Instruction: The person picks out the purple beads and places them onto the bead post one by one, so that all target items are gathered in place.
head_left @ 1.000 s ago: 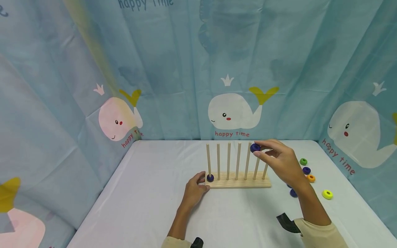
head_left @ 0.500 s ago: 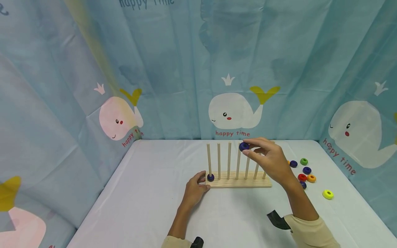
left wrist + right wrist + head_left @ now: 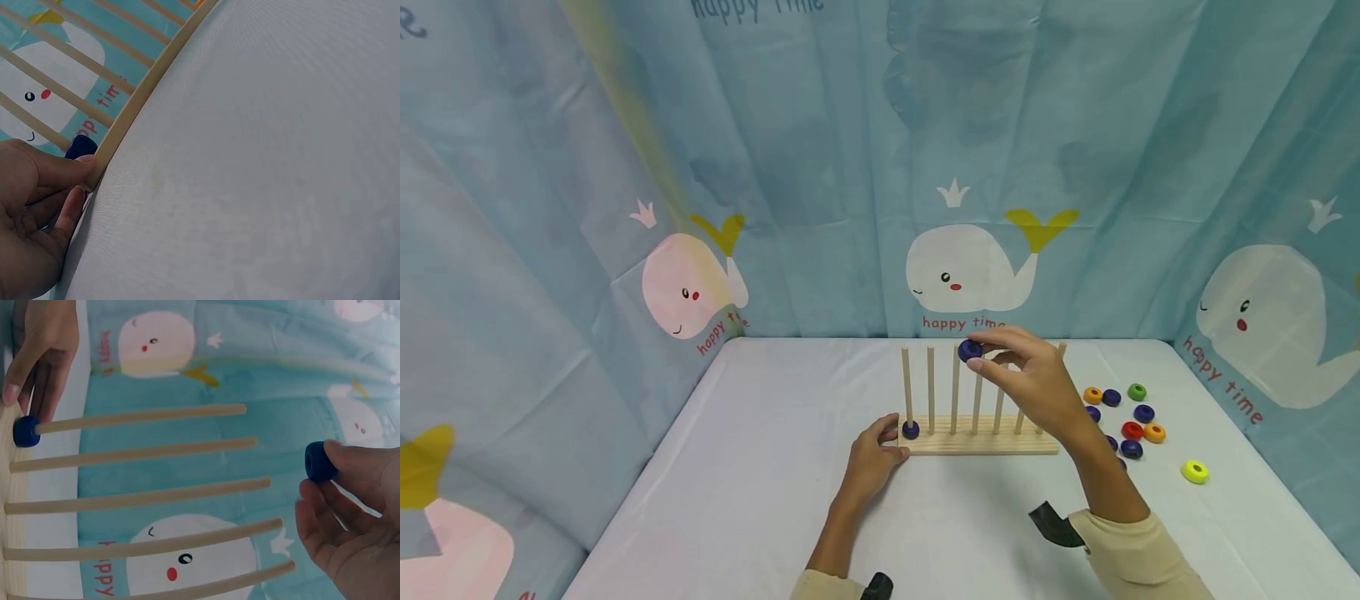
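Observation:
My left hand (image 3: 870, 462) grips the left end of a wooden peg rack (image 3: 977, 446), which stands flat with its row of upright dowels. In the left wrist view, thumb and fingers (image 3: 69, 215) hold the corner of its base (image 3: 134, 103). One dark blue wooden bead (image 3: 911, 430) sits at the foot of the leftmost dowel. My right hand (image 3: 1037, 383) pinches another dark blue bead (image 3: 970, 351) between thumb and fingertips. In the right wrist view, this held bead (image 3: 319, 462) is beyond the dowel tips, its hole facing them, apart from the dowels (image 3: 187, 456).
Right of the rack lie loose beads: several dark blue ones (image 3: 1144, 413), a red one (image 3: 1132, 431), a green one (image 3: 1137, 391), two orange ones (image 3: 1154, 433) and a yellow one (image 3: 1195, 472). A patterned blue curtain (image 3: 820, 250) hangs behind the white table (image 3: 760, 492).
My right hand has moved left along the dowel tips with the blue bead, uncovering more loose beads at the right. The left hand and rack have stayed in place.

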`<state>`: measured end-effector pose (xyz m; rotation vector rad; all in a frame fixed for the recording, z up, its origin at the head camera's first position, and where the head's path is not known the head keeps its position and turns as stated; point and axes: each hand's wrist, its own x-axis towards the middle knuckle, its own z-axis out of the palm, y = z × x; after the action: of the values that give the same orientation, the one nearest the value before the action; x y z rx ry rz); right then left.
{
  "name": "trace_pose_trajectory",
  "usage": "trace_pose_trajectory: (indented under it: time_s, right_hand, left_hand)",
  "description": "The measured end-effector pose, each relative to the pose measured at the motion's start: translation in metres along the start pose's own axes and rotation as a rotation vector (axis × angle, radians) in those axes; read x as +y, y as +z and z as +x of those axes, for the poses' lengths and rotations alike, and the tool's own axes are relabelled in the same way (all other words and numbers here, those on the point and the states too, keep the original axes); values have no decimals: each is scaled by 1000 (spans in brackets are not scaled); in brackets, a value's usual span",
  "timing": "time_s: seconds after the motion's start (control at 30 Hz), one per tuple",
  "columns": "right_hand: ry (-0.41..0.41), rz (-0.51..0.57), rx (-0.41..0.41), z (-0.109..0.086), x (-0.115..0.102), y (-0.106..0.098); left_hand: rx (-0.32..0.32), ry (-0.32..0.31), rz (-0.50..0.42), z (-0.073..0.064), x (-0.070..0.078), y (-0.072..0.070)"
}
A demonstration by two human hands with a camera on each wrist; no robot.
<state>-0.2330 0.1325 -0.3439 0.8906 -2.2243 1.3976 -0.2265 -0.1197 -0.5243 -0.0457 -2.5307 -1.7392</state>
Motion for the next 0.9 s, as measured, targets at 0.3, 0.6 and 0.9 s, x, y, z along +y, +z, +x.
trace_pose_trajectory:
  time_s: [0.3, 0.6, 0.9]
  right_hand:
    - [-47, 39, -28, 12, -35, 8]
    - [-92, 11, -36, 18, -11, 20]
    - [-120, -74, -26, 23, -6, 33]
  left_hand:
    - [2, -12, -1, 0, 0, -2]
    - [-2, -13, 13, -1, 0, -1]
    - [-14, -7, 0, 0, 0, -1]
